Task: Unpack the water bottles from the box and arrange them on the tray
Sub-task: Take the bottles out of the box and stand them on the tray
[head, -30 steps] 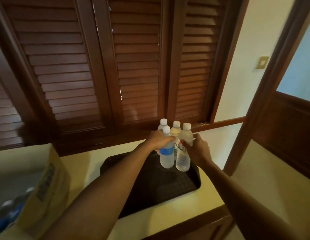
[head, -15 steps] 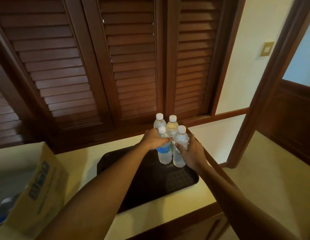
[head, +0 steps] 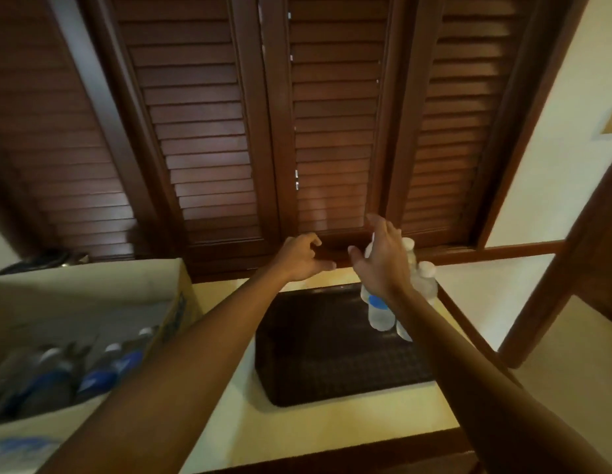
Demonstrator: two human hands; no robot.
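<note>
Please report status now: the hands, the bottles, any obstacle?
Left hand open, empty. Right hand open, above bottles standing on tray. More bottles in box. No obstacle seen.

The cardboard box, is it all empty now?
No, the cardboard box at the left still has several bottles with blue labels lying inside it.
</note>
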